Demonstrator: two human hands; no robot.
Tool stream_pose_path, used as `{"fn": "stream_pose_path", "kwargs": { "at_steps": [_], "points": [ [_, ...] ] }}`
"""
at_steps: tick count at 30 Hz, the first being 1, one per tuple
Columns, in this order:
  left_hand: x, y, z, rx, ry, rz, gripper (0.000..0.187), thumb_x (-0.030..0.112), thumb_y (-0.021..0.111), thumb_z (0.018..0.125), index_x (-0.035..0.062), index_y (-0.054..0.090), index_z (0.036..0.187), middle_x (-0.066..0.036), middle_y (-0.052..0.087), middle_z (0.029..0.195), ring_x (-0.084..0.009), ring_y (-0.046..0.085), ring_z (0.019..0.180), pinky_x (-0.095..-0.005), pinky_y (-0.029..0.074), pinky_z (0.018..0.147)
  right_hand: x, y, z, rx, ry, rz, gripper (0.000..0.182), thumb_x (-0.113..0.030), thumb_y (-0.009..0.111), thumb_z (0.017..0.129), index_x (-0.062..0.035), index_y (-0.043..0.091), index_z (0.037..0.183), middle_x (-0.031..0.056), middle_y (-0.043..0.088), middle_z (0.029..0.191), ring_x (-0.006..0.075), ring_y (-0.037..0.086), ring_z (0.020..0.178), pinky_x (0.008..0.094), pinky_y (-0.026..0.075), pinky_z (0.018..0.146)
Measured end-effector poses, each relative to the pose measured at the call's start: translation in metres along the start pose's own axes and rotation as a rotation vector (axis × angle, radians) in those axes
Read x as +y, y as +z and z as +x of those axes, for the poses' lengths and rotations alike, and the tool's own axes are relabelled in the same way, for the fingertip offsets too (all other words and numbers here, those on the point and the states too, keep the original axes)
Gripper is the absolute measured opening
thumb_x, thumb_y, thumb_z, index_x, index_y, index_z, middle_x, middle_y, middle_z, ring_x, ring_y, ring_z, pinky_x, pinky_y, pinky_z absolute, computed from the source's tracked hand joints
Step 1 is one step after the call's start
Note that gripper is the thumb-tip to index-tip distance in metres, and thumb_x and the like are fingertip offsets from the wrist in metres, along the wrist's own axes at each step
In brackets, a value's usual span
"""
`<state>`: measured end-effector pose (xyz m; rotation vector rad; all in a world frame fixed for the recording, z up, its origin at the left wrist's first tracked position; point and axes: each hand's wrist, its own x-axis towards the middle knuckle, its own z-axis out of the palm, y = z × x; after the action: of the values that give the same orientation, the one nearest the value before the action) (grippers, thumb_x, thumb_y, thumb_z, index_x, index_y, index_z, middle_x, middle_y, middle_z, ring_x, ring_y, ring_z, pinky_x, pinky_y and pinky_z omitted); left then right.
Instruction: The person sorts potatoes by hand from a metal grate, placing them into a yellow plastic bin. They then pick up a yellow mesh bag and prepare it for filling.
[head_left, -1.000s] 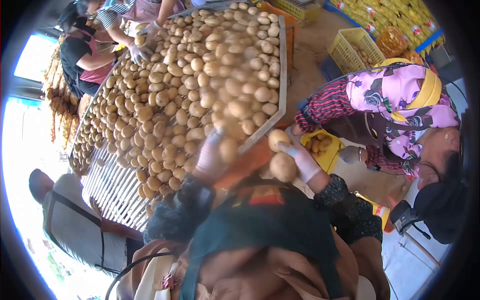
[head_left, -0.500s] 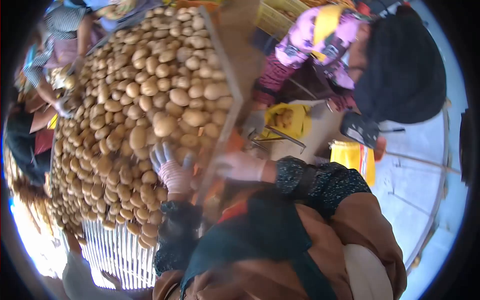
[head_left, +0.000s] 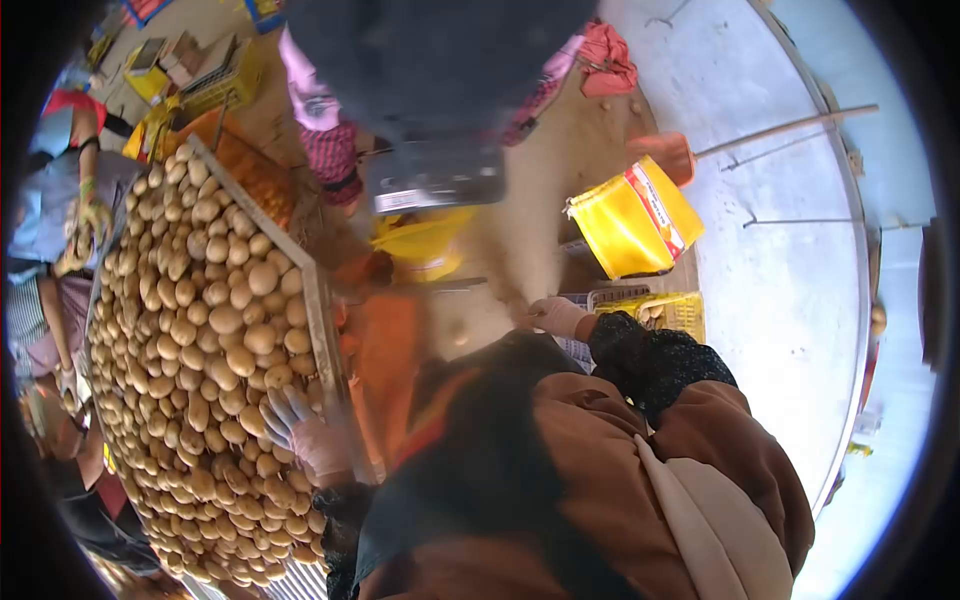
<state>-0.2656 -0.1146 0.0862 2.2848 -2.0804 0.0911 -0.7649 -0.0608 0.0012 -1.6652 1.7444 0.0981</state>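
Note:
My left hand [head_left: 305, 430], in a whitish glove, rests with fingers spread on the potatoes [head_left: 225, 320] near the right edge of the heap. The potatoes cover a sorting table with a raised rim [head_left: 320, 335]. Stretched out to the right, my gloved right hand [head_left: 562, 317] is away from the table, above a yellow crate [head_left: 688, 316] and its surroundings. Its fingers point left and are mostly hidden by the back of the hand. Just beyond them is a brown motion streak [head_left: 503, 275], too smeared to name.
A person in a dark head covering [head_left: 400, 60] bends close ahead, over a yellow bag [head_left: 425, 245]. Another yellow bag [head_left: 640, 220] stands at right, near an orange scoop [head_left: 665, 157]. Other people work along the table's left side. Orange sacking [head_left: 385, 350] hangs by the rim.
My view has swung right. My right hand has moved from beside the table rim out to the right. My left hand stays on the potatoes. The person ahead appears nearer.

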Motion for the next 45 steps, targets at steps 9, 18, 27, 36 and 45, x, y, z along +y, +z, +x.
{"fn": "stream_pose_path", "kwargs": {
  "at_steps": [9,18,27,36,45],
  "points": [
    [0.093,-0.007,-0.026,-0.117,-0.147,0.163,0.077,0.050,0.057,0.091,0.0083,0.034,0.151,-0.014,0.032,0.158,-0.0414,0.022,0.146,-0.0553,0.018,0.118,0.232,0.011,-0.009,0.167,0.240,0.011,0.036,-0.035,0.061,0.085,-0.0065,0.072,0.104,0.0252,0.069,0.103,0.0411,0.065,0.103,0.0464,0.050,0.092],
    [0.176,0.004,-0.055,-0.356,-0.093,0.150,0.073,0.038,0.072,0.081,0.0036,0.049,0.140,-0.021,0.043,0.148,-0.0413,0.037,0.136,-0.0490,0.031,0.113,0.354,-0.085,0.001,0.410,0.573,0.361,0.038,-0.027,0.060,0.088,-0.0055,0.069,0.119,0.0224,0.067,0.119,0.0387,0.062,0.114,0.0422,0.047,0.101],
    [0.257,0.003,-0.042,-0.615,0.121,-0.037,0.059,0.034,0.072,0.079,0.0021,0.059,0.127,-0.024,0.058,0.128,-0.0409,0.053,0.118,-0.0462,0.042,0.104,0.388,-0.059,-0.004,0.473,0.634,0.599,0.040,-0.030,0.062,0.085,-0.0036,0.071,0.113,0.0224,0.069,0.114,0.0397,0.064,0.109,0.0422,0.049,0.097],
    [0.320,0.075,0.002,-0.427,0.869,-0.250,0.023,0.023,0.058,0.090,0.0076,0.066,0.104,-0.016,0.065,0.097,-0.0361,0.061,0.095,-0.0515,0.048,0.085,0.414,-0.038,-0.128,0.681,0.879,0.717,0.038,-0.031,0.069,0.083,-0.0023,0.071,0.107,0.0231,0.071,0.096,0.0387,0.068,0.095,0.0409,0.053,0.086],
    [0.424,0.057,0.048,-0.805,0.646,-0.186,0.047,0.030,0.067,0.083,-0.0059,0.064,0.113,-0.028,0.064,0.112,-0.0434,0.058,0.109,-0.0515,0.045,0.096,0.503,-0.088,-0.143,0.862,1.044,1.000,0.033,-0.028,0.069,0.087,-0.0025,0.074,0.107,0.0126,0.075,0.089,0.0215,0.070,0.076,0.0334,0.054,0.070]
  ]
}}
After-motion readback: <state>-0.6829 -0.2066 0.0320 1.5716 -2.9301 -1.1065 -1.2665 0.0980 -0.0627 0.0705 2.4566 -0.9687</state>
